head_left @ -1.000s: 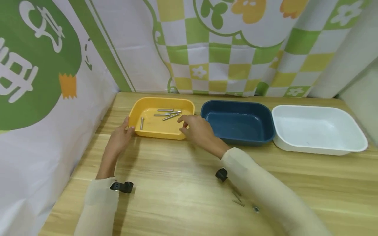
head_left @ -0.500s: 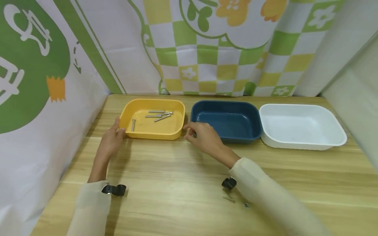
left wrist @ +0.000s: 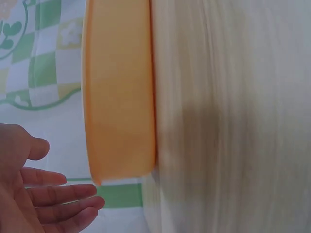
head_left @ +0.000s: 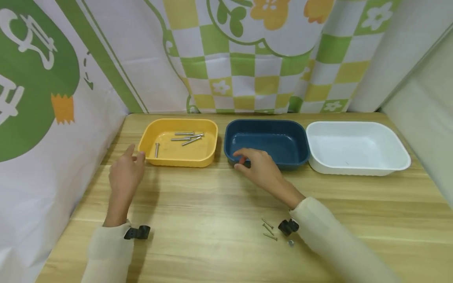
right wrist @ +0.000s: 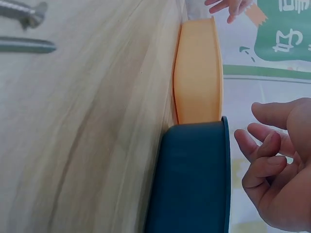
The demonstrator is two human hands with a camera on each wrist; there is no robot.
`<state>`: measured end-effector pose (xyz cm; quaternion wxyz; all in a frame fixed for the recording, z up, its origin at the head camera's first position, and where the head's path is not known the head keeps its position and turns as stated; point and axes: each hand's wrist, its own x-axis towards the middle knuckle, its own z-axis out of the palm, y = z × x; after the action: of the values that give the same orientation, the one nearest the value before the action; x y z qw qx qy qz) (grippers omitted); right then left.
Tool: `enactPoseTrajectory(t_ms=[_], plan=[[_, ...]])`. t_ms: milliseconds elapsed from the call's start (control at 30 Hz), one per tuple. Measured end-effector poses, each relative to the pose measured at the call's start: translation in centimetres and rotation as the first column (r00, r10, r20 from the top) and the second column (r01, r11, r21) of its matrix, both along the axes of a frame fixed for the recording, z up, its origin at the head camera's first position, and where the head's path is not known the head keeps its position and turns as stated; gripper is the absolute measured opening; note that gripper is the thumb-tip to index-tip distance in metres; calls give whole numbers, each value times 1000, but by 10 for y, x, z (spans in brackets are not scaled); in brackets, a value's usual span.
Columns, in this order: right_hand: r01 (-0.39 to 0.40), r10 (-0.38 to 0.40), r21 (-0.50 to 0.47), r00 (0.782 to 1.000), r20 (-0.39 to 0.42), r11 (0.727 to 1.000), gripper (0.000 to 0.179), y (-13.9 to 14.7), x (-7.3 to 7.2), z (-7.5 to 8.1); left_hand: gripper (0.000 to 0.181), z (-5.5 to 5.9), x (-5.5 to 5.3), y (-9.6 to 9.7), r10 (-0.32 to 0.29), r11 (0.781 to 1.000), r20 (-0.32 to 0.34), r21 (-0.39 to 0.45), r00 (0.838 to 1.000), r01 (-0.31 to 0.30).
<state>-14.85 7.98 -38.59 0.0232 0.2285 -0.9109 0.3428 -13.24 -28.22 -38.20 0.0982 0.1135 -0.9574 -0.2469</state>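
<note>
In the head view my left hand (head_left: 126, 173) is beside the front left corner of the yellow tray (head_left: 180, 162). The left wrist view shows its fingers (left wrist: 63, 195) apart from the tray wall, gripping nothing. Several long silver bolts (head_left: 191, 138) lie in that tray, one of them away from the others at the left. My right hand (head_left: 263, 171) hovers over the front edge of the dark blue tray (head_left: 288, 147), its fingers loosely bent. In the right wrist view nothing sits between its thumb and fingers (right wrist: 267, 167).
To the right of the blue tray and against it stands a white tray (head_left: 357, 169). Three small brass-coloured screws (head_left: 268, 229) and a small metal nut (head_left: 291, 243) lie on the wooden table (head_left: 198, 236) near the right wrist. A patterned cloth (head_left: 244, 67) hangs behind.
My right hand has moved from the yellow tray's right side rightward to the blue tray. The left hand has let go of the yellow tray's corner and drawn back slightly. The view has shifted a little.
</note>
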Motion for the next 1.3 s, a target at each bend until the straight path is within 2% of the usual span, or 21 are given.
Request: enactPoseTrajectory(t_ms=[133, 300, 500, 567, 733, 800, 867, 967, 1100, 1300], plan=[[18, -18, -16, 1000, 10, 1000, 32, 12, 5, 1, 47, 6, 0, 19, -27, 1000, -134, 3, 991, 27], [39, -38, -35, 999, 37, 999, 32, 31, 12, -1, 38, 8, -4, 43, -78, 991, -273, 80, 959, 103], [64, -59, -47, 994, 94, 997, 37, 57, 24, -5, 33, 5, -9, 75, -132, 954, -362, 207, 923, 218], [75, -67, -57, 990, 127, 996, 36, 65, 29, -6, 32, 4, -11, 85, -156, 935, -366, 244, 918, 256], [106, -88, -67, 969, 232, 992, 36, 83, 43, -9, 31, 1, -16, 107, -231, 868, -325, 358, 917, 345], [112, -92, -64, 963, 254, 992, 37, 89, 49, -10, 31, -1, -17, 115, -266, 838, -307, 394, 914, 376], [113, -93, -63, 960, 263, 992, 38, 94, 53, -11, 32, -3, -18, 121, -290, 822, -294, 411, 911, 394], [122, -103, -56, 958, 268, 991, 40, 99, 59, -11, 33, -7, -19, 131, -322, 804, -292, 418, 901, 423], [147, -128, -43, 948, 292, 988, 42, 108, 65, -13, 35, -11, -21, 145, -345, 797, -289, 411, 893, 441], [175, -142, -75, 937, 319, 982, 44, 120, 77, -19, 41, -20, -26, 165, -381, 773, -232, 451, 895, 446]])
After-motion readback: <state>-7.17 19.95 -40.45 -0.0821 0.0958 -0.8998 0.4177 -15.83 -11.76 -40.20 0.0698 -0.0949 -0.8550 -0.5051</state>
